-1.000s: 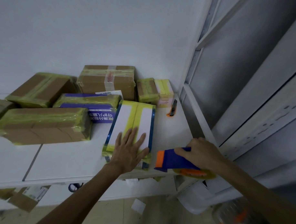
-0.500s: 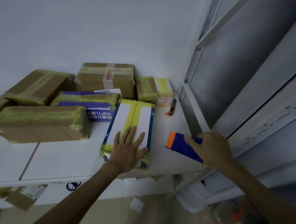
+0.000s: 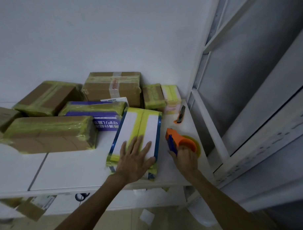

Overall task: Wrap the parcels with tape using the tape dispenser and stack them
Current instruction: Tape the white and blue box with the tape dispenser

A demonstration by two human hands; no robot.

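Taped white parcel, seemingly ready for the pile.
The left hand (image 3: 135,159) lies flat, fingers spread, on the parcel (image 3: 129,124) at the table (image 3: 68,170) edge; the right hand (image 3: 185,157) clasps the one dispenser (image 3: 179,140), resting at its 3 o'clock. Stacking likely needs both hands free. Seven other parcels (image 3: 48,133) crowd 9 to 12 o'clock; one knife (image 3: 180,116) at 1.

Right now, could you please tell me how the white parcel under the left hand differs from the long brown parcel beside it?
The white parcel is white with blue edges; the brown parcel is plain cardboard. The white parcel looks thinner, the brown parcel bulkier. The left hand presses flat on the white parcel; no hand touches the brown parcel. Both carry yellow tape.
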